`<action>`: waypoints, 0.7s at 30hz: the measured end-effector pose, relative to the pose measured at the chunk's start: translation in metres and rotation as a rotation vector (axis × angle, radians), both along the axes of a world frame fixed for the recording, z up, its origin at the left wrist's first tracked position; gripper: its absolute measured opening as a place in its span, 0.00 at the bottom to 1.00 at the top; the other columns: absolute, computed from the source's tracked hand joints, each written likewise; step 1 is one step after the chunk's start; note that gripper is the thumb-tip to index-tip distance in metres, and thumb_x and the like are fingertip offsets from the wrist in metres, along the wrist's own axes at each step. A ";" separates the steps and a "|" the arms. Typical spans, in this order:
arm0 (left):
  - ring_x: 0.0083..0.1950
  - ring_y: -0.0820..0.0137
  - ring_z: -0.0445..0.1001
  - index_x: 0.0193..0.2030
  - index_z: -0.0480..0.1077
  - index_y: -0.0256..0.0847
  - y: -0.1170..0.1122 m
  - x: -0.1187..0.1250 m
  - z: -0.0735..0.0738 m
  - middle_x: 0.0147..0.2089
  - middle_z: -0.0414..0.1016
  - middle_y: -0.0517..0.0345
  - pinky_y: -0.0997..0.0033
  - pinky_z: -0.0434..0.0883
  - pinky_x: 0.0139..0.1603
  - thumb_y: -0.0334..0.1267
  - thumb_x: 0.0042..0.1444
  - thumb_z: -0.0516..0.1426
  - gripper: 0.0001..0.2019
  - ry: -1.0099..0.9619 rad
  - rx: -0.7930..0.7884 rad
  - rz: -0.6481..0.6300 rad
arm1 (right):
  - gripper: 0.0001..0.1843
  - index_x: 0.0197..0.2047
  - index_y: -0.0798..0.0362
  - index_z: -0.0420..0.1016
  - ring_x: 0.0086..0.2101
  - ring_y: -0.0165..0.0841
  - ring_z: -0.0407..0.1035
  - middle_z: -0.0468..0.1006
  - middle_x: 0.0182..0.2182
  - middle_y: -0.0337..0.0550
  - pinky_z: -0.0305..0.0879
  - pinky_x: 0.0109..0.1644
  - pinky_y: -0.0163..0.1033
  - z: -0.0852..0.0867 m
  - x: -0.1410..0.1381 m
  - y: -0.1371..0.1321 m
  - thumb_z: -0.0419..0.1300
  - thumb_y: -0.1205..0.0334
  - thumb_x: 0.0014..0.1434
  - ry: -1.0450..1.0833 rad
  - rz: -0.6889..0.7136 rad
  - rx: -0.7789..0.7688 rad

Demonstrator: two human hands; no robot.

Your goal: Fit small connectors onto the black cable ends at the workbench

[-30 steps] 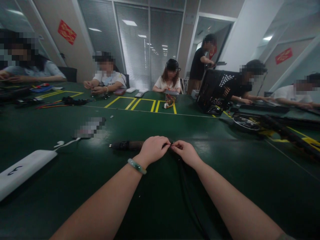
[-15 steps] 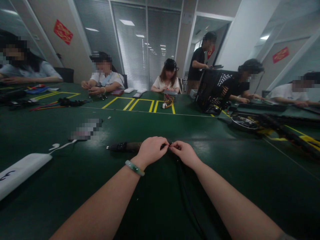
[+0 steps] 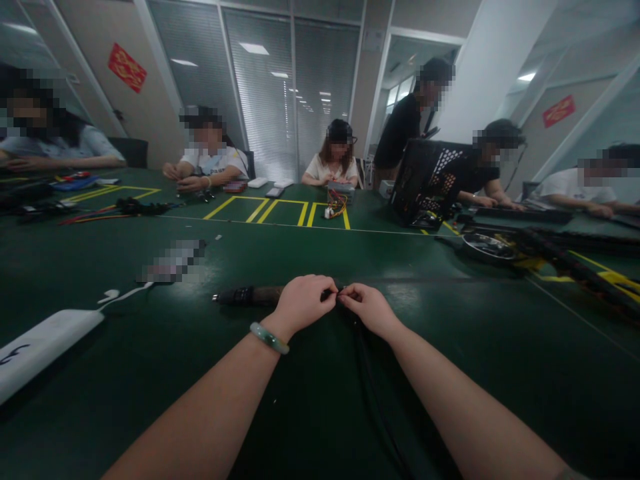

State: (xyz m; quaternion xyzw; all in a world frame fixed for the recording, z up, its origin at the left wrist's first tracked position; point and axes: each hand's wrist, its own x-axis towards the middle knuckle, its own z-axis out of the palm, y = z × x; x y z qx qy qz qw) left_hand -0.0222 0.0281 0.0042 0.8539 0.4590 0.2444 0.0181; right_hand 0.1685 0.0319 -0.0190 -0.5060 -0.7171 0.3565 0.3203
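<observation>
A dark, pen-shaped electric screwdriver (image 3: pixel 255 295) lies across the green table with its metal tip to the left. My left hand (image 3: pixel 307 300) is closed over its rear end, palm down, thumb and fingers pinched together. Right beside it, almost touching, my right hand (image 3: pixel 369 307) pinches at the end of a black cable (image 3: pixel 369 380), which comes out below the palm and runs down toward me. The small spot between the fingertips is dark, and whether cable and screwdriver are joined there I cannot tell.
To the left lie a white power strip (image 3: pixel 53 347) and a phone (image 3: pixel 175 260) on a white cord. A black computer case (image 3: pixel 425 187) stands at the back right, near a round metal dish (image 3: pixel 487 247) and bundled black-and-yellow cables (image 3: pixel 575 267). Several people sit around the table.
Both my hands stay pinched at the same spot, with hardly any movement. In the background, the standing person has shifted right and leaned forward.
</observation>
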 end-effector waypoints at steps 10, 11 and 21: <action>0.40 0.66 0.72 0.38 0.72 0.46 -0.002 0.003 0.002 0.37 0.75 0.60 0.66 0.66 0.43 0.40 0.57 0.55 0.06 0.009 -0.035 0.059 | 0.08 0.37 0.52 0.76 0.32 0.31 0.72 0.79 0.32 0.38 0.64 0.35 0.34 -0.003 0.001 0.001 0.59 0.58 0.57 0.006 0.002 0.024; 0.40 0.66 0.72 0.37 0.72 0.46 -0.001 0.003 0.002 0.36 0.75 0.61 0.66 0.65 0.42 0.40 0.57 0.55 0.05 0.011 -0.036 0.065 | 0.08 0.37 0.52 0.76 0.32 0.31 0.72 0.79 0.32 0.38 0.64 0.35 0.34 -0.003 0.001 0.001 0.59 0.58 0.57 0.005 0.004 0.019; 0.39 0.66 0.72 0.38 0.71 0.45 0.000 0.001 -0.002 0.37 0.75 0.60 0.65 0.65 0.42 0.39 0.58 0.54 0.06 0.007 -0.010 0.056 | 0.09 0.37 0.52 0.76 0.30 0.30 0.71 0.78 0.31 0.38 0.64 0.32 0.33 -0.005 0.001 0.002 0.59 0.57 0.57 0.040 0.017 -0.002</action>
